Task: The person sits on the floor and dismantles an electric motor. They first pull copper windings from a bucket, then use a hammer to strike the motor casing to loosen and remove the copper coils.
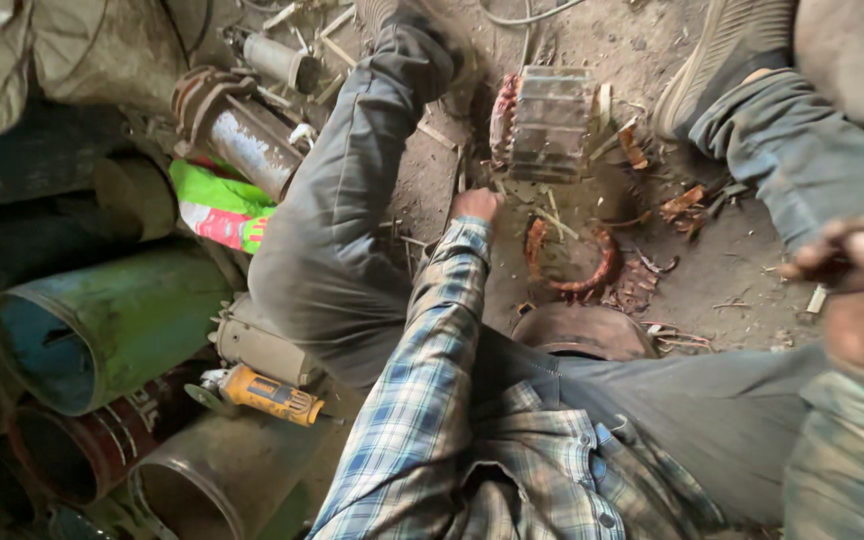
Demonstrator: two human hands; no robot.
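Note:
I sit on a dirt floor with my legs spread. My left hand (pixel 476 204) reaches down to the ground just in front of a motor stator (pixel 544 122) with copper windings, fingers closed on or near thin strips; what it grips is hidden. A ring of removed copper coil (pixel 574 262) lies right of that hand. My right hand (pixel 857 285) is raised close to the camera at the right edge, blurred, fingers curled around something small and dark.
Several metal pipes and motor casings (pixel 102 325) are stacked at the left. A yellow angle grinder (pixel 270 394) lies by my left thigh. A green and pink bag (pixel 220 207) sits among the casings. Copper scraps (pixel 682 205) litter the ground.

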